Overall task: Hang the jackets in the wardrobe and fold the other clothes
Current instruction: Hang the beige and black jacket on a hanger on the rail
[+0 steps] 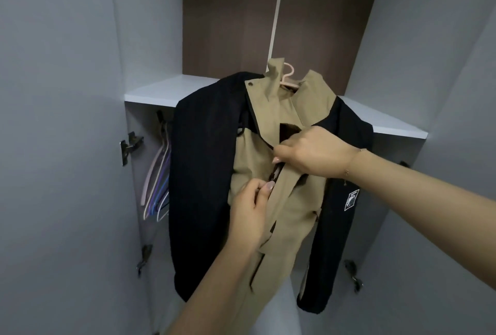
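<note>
A tan jacket with black sleeves (284,227) is on a pink hanger (289,77) in front of the open wardrobe (166,93). What the hanger's hook rests on is hidden. My left hand (251,211) pinches the jacket's left front edge at chest height. My right hand (308,152) grips the right front edge just above, the fingers curled into the opening. The two front edges meet between my hands. A white patch (351,200) shows on the right sleeve.
Several empty hangers (158,181) in pale pink, purple and blue hang at the left inside the wardrobe. A white shelf (171,90) runs across above them. Grey doors stand open on both sides, with metal hinges (128,146) on the left panel.
</note>
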Demonstrator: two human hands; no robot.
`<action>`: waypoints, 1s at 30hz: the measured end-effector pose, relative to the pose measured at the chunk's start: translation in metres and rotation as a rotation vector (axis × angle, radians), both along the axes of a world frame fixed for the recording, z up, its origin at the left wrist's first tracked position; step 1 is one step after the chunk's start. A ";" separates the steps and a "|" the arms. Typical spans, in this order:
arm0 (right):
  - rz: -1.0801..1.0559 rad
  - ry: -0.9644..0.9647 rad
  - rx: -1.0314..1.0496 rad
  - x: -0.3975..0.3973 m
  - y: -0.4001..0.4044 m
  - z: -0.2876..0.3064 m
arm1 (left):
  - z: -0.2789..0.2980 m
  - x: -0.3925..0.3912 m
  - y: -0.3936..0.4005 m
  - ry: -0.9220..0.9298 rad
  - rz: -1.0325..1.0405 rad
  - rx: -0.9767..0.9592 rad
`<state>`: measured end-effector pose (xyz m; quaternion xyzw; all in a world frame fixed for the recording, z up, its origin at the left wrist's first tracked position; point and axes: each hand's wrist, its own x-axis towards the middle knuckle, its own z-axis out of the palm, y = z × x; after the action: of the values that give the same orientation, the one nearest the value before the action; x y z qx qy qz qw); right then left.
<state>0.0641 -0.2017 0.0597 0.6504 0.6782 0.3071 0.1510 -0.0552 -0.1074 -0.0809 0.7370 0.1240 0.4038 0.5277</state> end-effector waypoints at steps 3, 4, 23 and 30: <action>0.055 -0.005 0.050 0.017 -0.001 0.018 | -0.013 -0.010 0.000 -0.035 0.032 -0.039; 0.050 -0.006 0.073 0.023 -0.001 0.025 | -0.018 -0.014 0.001 -0.035 0.033 -0.049; -0.058 -0.007 0.230 0.059 0.017 0.049 | -0.001 0.041 0.016 0.151 -0.216 -0.089; 0.016 -0.015 0.101 0.082 0.014 0.032 | 0.012 0.089 0.014 0.019 -0.177 -0.151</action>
<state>0.1458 -0.1875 0.0915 0.6495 0.6658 0.3469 0.1207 0.0335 -0.0937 -0.0687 0.7071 0.0936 0.3382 0.6139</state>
